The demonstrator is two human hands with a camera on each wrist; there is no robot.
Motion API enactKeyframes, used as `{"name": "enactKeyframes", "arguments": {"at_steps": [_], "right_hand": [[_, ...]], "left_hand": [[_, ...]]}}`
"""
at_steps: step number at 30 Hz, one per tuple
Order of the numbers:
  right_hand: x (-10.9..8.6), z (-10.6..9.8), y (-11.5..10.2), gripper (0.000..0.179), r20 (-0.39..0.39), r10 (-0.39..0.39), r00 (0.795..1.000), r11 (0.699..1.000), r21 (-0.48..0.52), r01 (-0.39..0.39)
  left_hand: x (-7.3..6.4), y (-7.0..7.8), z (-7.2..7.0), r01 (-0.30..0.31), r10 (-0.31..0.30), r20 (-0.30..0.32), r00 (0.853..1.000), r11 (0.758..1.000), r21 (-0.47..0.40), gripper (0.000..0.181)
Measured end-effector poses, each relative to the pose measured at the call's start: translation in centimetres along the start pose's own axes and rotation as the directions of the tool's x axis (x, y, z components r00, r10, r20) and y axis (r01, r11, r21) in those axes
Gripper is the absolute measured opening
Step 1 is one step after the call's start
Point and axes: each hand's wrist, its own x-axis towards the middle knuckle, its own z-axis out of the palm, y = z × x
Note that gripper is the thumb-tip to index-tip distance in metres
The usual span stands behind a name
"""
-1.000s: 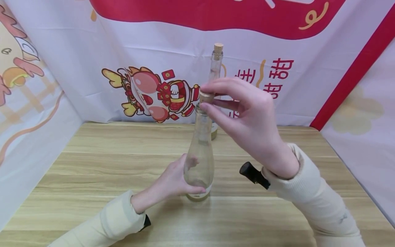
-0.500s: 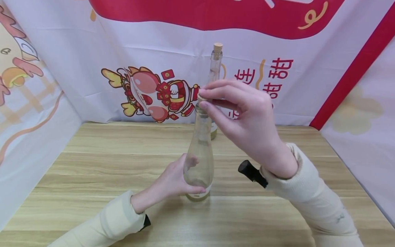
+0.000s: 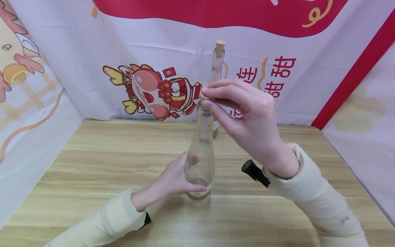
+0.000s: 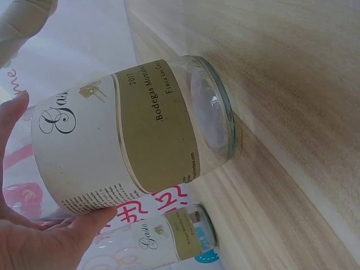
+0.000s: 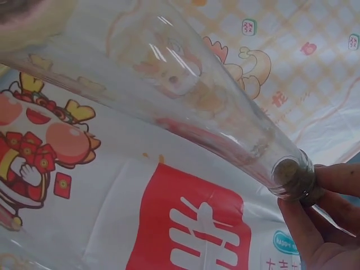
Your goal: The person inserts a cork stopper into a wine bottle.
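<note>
A clear glass wine bottle (image 3: 201, 151) stands upright on the wooden table. My left hand (image 3: 172, 176) grips its lower body, thumb across the front. In the left wrist view its white and gold label (image 4: 154, 121) shows, with the base on the wood. At the mouth, my right hand (image 3: 251, 113) pinches a cork (image 3: 203, 97) between thumb and fingers. The right wrist view shows the cork's lower end (image 5: 286, 170) inside the neck, seen through the glass. Fingers hide part of the cork's top.
Behind stands a second wine bottle (image 3: 216, 65) with a cork (image 3: 220, 45) in its mouth, partly hidden by my right hand. Printed cloth (image 3: 172, 41) hangs behind the table (image 3: 117, 154) and along both sides.
The cork sits lower in the bottle's neck than a second ago, and my right fingers have stayed on it. My left hand's hold is the same. The head view has shifted slightly.
</note>
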Motion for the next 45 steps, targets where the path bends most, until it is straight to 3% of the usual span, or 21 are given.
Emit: {"name": "enactKeyframes", "arguments": {"at_steps": [6, 12, 18, 28, 38, 45], "right_hand": [[0.1, -0.5, -1.1, 0.041, 0.094, 0.146, 0.985, 0.982, 0.104, -0.156], [-2.6, -0.2, 0.4, 0.061, 0.199, 0.268, 0.943, 0.959, 0.036, -0.28], [-5.7, 1.0, 1.6, 0.069, 0.275, 0.366, 0.889, 0.919, 0.046, -0.392], [-9.6, 3.2, 2.6, 0.069, 0.308, 0.425, 0.851, 0.876, 0.098, -0.473], [-11.5, 4.8, 3.1, 0.071, 0.356, 0.498, 0.791, 0.814, 0.121, -0.568], [-12.2, 5.7, 3.2, 0.069, 0.343, 0.505, 0.792, 0.81, 0.129, -0.572]], "left_hand": [[-0.1, 0.1, 0.0, 0.041, -0.041, 0.004, 0.999, 0.999, -0.018, 0.084], [-0.2, 0.2, -0.1, 0.087, -0.086, 0.026, 0.996, 0.995, -0.04, 0.089], [-0.3, 0.1, 0.0, 0.119, -0.118, 0.023, 0.993, 0.992, -0.052, 0.09], [-0.3, 0.2, 0.2, 0.149, -0.149, 0.005, 0.989, 0.986, -0.075, 0.088], [-0.8, -0.8, 0.6, 0.154, -0.153, 0.024, 0.988, 0.987, -0.05, 0.086], [-0.9, -1.5, 0.9, 0.152, -0.152, 0.033, 0.988, 0.988, -0.009, 0.083]]}}
